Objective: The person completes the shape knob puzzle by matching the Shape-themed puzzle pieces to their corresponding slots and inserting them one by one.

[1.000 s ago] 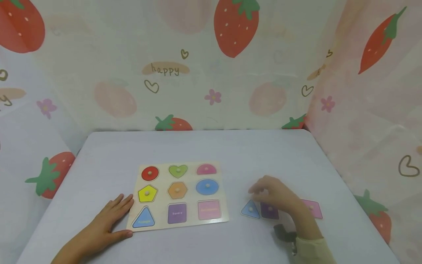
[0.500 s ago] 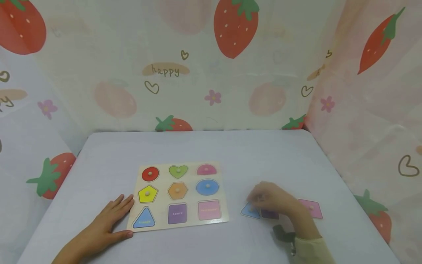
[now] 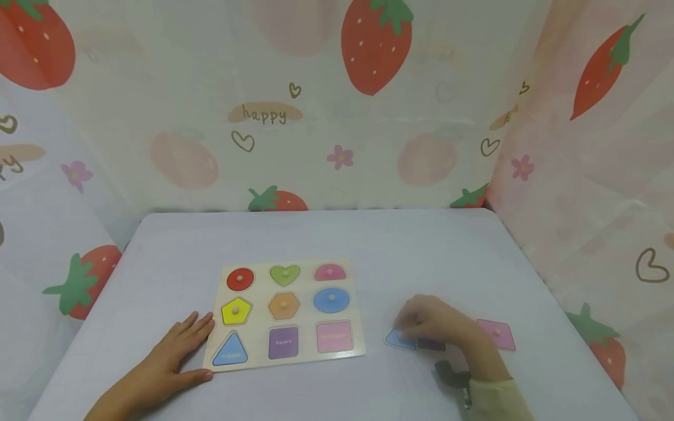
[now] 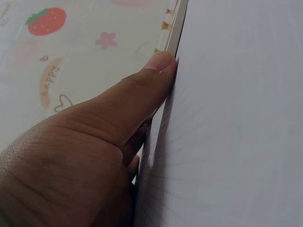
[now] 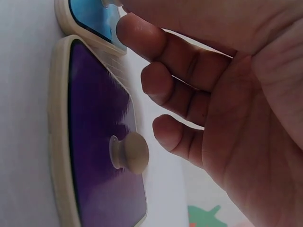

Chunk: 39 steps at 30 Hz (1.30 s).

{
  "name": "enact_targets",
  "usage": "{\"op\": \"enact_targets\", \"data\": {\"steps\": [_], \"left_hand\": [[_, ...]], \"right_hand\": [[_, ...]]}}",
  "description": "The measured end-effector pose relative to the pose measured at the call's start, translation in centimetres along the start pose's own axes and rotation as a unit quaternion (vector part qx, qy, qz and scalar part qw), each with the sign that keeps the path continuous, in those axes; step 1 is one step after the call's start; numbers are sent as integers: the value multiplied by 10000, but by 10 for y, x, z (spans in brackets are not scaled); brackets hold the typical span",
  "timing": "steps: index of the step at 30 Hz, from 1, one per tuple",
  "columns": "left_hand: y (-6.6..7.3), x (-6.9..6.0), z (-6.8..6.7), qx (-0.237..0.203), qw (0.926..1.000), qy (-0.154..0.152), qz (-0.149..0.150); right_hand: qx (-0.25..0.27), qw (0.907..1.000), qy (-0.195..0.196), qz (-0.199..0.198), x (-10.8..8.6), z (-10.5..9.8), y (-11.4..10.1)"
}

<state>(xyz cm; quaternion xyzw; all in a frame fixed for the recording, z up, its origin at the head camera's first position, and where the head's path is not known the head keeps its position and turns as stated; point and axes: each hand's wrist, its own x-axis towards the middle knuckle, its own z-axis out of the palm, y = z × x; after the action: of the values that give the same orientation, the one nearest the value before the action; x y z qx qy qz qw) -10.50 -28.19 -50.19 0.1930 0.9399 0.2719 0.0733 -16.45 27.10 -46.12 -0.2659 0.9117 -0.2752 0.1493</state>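
Note:
My left hand [image 3: 160, 365] lies spread on the table with fingertips and thumb against the left edge of the puzzle board [image 3: 310, 316]; in the left wrist view the thumb [image 4: 142, 87] reaches the edge. To the right of the board, my right hand [image 3: 439, 321] pinches the knob of a blue triangle piece [image 3: 398, 340], which lies flat on the table. The right wrist view shows the blue piece [image 5: 92, 16] at the top, its knob partly hidden, and the other fingers curled beside a purple square piece [image 5: 102, 142] that they do not grip.
A pink piece [image 3: 497, 335] lies right of my right wrist. Knobbed shapes fill the board's upper two rows; its bottom row shows a printed triangle, square and rectangle without knobs. Strawberry-patterned cloth [image 3: 337, 117] surrounds the white table [image 3: 295, 234] at the back and sides.
My right hand has come down from above the blue triangle and purple square, its fingers closing on the triangle's knob. My left hand has stayed at the board's edge.

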Motion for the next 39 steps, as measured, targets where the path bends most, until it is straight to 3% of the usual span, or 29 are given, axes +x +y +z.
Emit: {"op": "enact_targets", "data": {"steps": [12,29,39], "left_hand": [[-1,1,2,-111,9996,-149,-236],[-1,2,2,-195,9987,-238,-395],[1,1,2,-122,9996,-118,-220]], "right_hand": [[33,9995,-165,275,-1,4,-2],[211,9993,-230,211,0,4,1],[102,9997,223,8,2,5,6]]}}
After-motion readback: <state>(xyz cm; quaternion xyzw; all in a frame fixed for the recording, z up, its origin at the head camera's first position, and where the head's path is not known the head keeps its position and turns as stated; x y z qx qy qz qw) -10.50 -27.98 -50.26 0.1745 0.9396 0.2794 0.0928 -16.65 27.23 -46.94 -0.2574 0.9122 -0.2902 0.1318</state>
